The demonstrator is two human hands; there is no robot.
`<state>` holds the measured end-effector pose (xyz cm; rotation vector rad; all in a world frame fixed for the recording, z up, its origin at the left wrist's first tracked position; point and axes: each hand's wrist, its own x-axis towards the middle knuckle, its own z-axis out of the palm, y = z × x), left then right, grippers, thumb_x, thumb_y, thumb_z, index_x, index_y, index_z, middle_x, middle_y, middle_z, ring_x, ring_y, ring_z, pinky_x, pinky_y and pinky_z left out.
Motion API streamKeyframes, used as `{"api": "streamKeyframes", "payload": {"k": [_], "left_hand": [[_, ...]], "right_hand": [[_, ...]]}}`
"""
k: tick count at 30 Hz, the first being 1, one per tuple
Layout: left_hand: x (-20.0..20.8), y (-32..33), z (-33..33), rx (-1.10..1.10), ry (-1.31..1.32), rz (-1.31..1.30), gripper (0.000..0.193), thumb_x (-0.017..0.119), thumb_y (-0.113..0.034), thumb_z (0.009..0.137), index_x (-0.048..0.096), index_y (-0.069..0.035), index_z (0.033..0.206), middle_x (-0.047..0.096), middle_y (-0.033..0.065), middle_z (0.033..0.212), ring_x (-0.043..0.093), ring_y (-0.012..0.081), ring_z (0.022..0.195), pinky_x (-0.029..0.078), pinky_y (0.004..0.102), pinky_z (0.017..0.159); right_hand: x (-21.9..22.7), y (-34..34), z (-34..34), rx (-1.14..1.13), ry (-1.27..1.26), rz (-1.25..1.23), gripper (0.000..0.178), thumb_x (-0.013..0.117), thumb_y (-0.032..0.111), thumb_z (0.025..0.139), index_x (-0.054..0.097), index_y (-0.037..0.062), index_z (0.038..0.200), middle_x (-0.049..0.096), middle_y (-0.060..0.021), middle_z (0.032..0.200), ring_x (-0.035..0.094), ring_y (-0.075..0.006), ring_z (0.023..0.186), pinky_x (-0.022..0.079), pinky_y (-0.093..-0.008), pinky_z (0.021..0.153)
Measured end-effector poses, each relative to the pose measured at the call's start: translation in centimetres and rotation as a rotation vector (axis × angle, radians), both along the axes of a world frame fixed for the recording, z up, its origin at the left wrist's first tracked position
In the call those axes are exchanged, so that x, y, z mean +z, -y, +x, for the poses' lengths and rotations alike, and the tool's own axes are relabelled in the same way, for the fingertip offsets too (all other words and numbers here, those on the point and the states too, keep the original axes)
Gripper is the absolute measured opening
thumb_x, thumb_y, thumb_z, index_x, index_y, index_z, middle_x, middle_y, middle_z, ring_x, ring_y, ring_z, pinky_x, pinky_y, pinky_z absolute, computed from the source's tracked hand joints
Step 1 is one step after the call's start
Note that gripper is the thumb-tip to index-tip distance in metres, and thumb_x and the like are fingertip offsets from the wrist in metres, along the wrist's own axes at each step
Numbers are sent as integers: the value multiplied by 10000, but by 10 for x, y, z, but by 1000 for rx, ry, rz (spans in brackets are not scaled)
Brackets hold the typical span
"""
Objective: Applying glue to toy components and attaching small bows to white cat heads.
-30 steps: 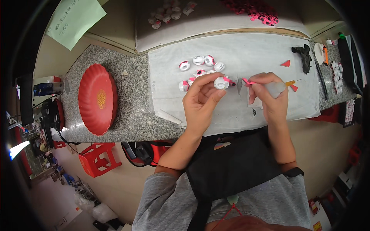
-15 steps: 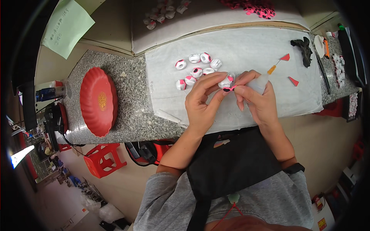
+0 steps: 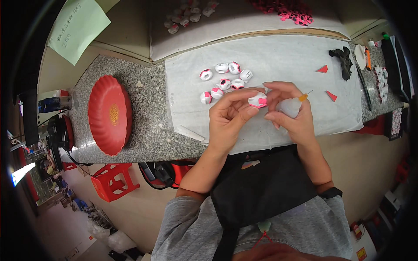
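Note:
Between the thumb and fingers of my left hand (image 3: 228, 115) is a small rounded white plastic piece (image 3: 256, 99) with a pink insert on its right side. My right hand (image 3: 294, 119) wraps round a translucent squeeze bottle (image 3: 288, 108), whose orange needle tip (image 3: 303, 97) points up and right, away from the piece. The right thumb and fingertips are close to the white piece, slightly apart from it. Just beyond my left hand, several similar white pieces with pink and black parts (image 3: 224, 84) lie on the white sheet (image 3: 287, 61).
A red scalloped tray (image 3: 98, 117) stands on the granite counter at left. Two red triangular scraps (image 3: 322, 68) and a crumpled black item (image 3: 344, 58) lie at right. Pink parts (image 3: 298, 16) and more white pieces (image 3: 185, 15) are piled on the far shelf. A red stool (image 3: 114, 182) stands below.
The white piece has turned in my left hand. My right fingertips have come off its pink part. The bottle's needle tip has moved nearer to me and tilted farther right.

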<state>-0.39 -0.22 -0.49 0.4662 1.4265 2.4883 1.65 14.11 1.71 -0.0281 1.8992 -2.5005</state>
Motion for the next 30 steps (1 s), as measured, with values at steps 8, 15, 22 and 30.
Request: {"api": "streamKeyframes", "payload": {"k": [8, 15, 22, 30], "left_hand": [[0, 3, 4, -46, 69, 42, 233, 521, 60, 714, 504, 49, 945, 515, 129, 970, 485, 185, 940, 424, 284, 770], [2, 1, 3, -96, 41, 19, 231, 522, 50, 720, 501, 50, 950, 523, 136, 964, 502, 180, 918, 418, 278, 776], [7, -1, 5, -63, 88, 2, 256, 518, 50, 724, 483, 49, 977, 517, 127, 979, 498, 174, 922, 394, 275, 813], [6, -6, 7, 11, 54, -78, 257, 526, 37, 724, 484, 47, 977, 520, 112, 967, 491, 169, 926, 377, 285, 831]], "right_hand": [[-3, -2, 2, 87, 18, -11, 266, 599, -52, 618, 523, -21, 870, 526, -84, 792, 488, -93, 574, 368, -179, 398], [-3, -4, 5, 92, 113, -92, 254, 609, -24, 621, 510, -22, 855, 533, -93, 761, 497, -104, 561, 370, -189, 381], [5, -2, 7, 54, 120, -50, 277, 565, -18, 664, 531, -28, 939, 521, -61, 681, 450, -66, 524, 351, -165, 400], [2, 2, 6, 26, 120, -58, 264, 529, 4, 672, 494, -43, 929, 537, -100, 753, 458, -83, 480, 359, -185, 378]]}}
